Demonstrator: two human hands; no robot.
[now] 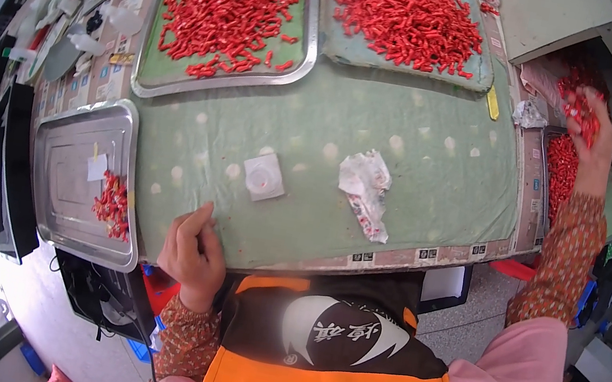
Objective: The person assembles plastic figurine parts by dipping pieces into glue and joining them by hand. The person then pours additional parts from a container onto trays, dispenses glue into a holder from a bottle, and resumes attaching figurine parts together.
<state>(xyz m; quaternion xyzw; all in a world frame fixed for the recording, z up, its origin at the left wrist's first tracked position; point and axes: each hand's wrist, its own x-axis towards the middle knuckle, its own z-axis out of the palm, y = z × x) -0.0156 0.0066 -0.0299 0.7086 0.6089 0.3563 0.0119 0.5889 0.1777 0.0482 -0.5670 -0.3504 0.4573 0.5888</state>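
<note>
At the far right my right hand (592, 138) is raised, its fingers curled round a handful of small glossy red pieces (582, 116). Below and beside it, a narrow metal tray (543, 178) holds more small red pieces (560, 173). My left hand (195, 249) rests at the table's near edge, left of my apron, its fingers loosely closed with nothing visible in them. Between the hands, a small white square (264, 177) with a round mark and a crumpled, stained white tissue (365, 193) lie on the green cloth (425, 154).
Two large trays stand at the back, a metal-rimmed one (310, 50) and a green-lined one (422, 76), both heaped with red pieces. A smaller metal tray (67, 167) at left holds a few more. A yellow strip (492, 102) and a grey cabinet (578, 18) are at right.
</note>
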